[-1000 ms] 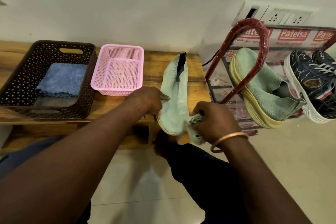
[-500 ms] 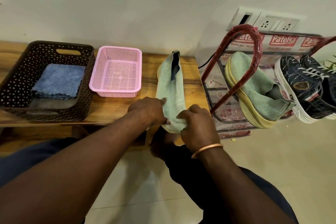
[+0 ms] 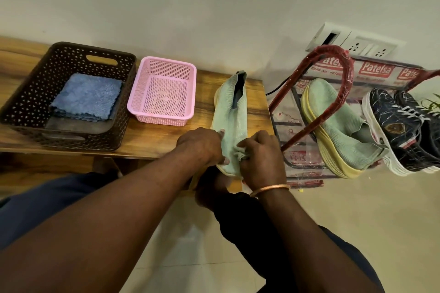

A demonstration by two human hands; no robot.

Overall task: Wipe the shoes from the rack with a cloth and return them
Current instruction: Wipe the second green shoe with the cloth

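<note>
Head view, knit green shoe (image 3: pixel 229 114), crumpled cloth (image 3: pixel 241 153)

knit shoe (image 3: pixel 229 112), perforated plastic basket (image 3: pixel 164 93), wooden bench (image 3: pixel 202 131)

We are looking at a home, likely an entryway: a red metal shoe rack (image 3: pixel 333 93) is standing against a plain cream wall (image 3: pixel 214 7) under white wall sockets (image 3: pixel 366 45), a low wooden bench (image 3: pixel 166 135) is carrying a brown plastic basket (image 3: pixel 28 102), and glossy beige floor tiles (image 3: pixel 357 209) are spreading below
</note>
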